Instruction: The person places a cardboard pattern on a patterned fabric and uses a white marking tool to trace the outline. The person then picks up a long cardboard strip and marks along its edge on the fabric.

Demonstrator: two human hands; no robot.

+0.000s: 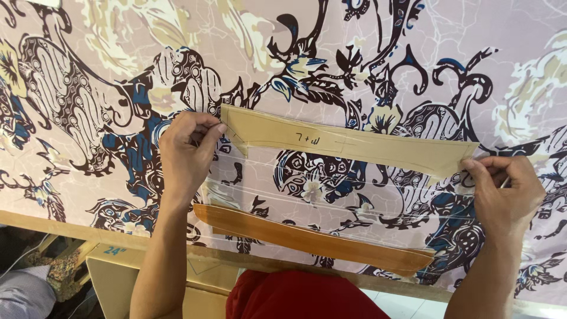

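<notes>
A flat tan cardboard piece stands at the lower left, below the table edge, with a small handwritten blue mark near its top corner. No other packages, labels, signs or screens show anywhere in view.

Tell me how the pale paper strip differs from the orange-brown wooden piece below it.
The pale paper strip is matte tan, bears pen marks, and is pinned at both ends by the left hand and right hand. The wooden piece is glossy orange-brown, unmarked, and lies free nearer the fabric's front edge, untouched by either hand. Both are long, narrow, gently curved and lie flat on the patterned fabric.
</notes>
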